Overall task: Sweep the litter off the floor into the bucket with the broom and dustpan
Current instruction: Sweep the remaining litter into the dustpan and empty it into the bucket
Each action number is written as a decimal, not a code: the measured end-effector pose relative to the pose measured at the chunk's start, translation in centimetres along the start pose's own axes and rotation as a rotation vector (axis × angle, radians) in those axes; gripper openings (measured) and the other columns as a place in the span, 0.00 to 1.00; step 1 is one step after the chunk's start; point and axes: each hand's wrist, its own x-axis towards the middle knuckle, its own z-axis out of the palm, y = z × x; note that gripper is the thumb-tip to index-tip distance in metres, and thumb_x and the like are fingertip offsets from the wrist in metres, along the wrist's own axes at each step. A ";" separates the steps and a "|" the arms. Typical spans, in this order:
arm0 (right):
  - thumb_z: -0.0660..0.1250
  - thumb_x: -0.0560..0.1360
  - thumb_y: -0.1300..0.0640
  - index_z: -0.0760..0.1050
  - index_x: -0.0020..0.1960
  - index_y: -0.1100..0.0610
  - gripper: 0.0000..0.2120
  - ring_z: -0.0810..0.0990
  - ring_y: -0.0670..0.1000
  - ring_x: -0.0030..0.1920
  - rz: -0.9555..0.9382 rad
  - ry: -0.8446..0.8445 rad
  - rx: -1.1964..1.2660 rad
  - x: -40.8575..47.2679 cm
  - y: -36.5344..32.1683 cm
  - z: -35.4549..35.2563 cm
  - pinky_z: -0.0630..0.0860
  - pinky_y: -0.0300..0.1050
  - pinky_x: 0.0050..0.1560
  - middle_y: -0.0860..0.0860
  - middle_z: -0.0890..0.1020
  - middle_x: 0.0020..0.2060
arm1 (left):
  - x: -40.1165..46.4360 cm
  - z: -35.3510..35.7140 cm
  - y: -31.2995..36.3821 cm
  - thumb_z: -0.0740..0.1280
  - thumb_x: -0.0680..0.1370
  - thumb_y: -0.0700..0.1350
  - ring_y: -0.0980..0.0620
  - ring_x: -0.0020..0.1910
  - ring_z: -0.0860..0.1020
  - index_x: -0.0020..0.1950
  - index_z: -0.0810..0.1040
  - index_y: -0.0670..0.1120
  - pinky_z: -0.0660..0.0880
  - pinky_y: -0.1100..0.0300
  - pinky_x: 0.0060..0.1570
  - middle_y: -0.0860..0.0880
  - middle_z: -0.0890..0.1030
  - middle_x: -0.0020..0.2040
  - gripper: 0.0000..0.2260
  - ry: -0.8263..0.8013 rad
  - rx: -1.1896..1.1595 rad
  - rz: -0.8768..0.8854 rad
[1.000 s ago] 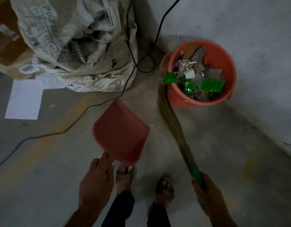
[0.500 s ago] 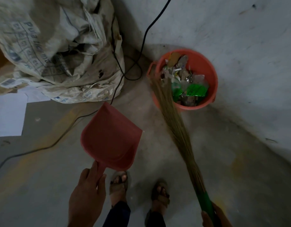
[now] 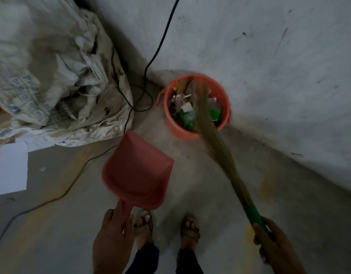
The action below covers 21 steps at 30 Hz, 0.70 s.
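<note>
While tamping litter (image 3: 187, 113) down in bucket (image 3: 177, 133) with broom (image 3: 220, 153), right hand (image 3: 277, 248) fingers wrapping its green grip, left hand (image 3: 112, 238) fingers curling round empty dustpan (image 3: 137, 171) handle, keeping it clear.

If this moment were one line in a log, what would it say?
left hand grips empty dustpan | right hand grips broom, bristles over bucket

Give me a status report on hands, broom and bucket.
Left hand holds empty dustpan. Right hand grips broom, bristles over litter-filled bucket. Nothing blocking.
</note>
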 end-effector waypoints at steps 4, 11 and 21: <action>0.65 0.81 0.48 0.73 0.69 0.54 0.18 0.82 0.56 0.33 -0.097 0.098 -0.263 -1.1 -2.7 -3.5 0.81 0.53 0.35 0.56 0.82 0.37 | -0.6 -3.7 2.9 0.71 0.76 0.43 0.40 0.43 0.79 0.74 0.70 0.51 0.73 0.54 0.33 0.45 0.76 0.53 0.27 -0.031 0.003 -0.070; 0.66 0.81 0.50 0.71 0.73 0.52 0.21 0.80 0.50 0.36 -0.370 0.246 -0.805 0.6 -11.9 -9.0 0.82 0.49 0.41 0.51 0.81 0.43 | -0.3 -8.4 6.6 0.71 0.75 0.45 0.42 0.39 0.80 0.74 0.69 0.51 0.73 0.54 0.29 0.47 0.75 0.51 0.27 -0.023 0.042 0.020; 0.56 0.84 0.58 0.77 0.62 0.58 0.13 0.80 0.57 0.60 -0.453 0.314 -1.393 9.8 -30.0 -7.7 0.74 0.49 0.60 0.55 0.80 0.60 | 4.0 -6.7 14.0 0.68 0.78 0.47 0.43 0.43 0.79 0.76 0.67 0.51 0.75 0.53 0.33 0.47 0.75 0.52 0.26 -0.062 0.104 -0.089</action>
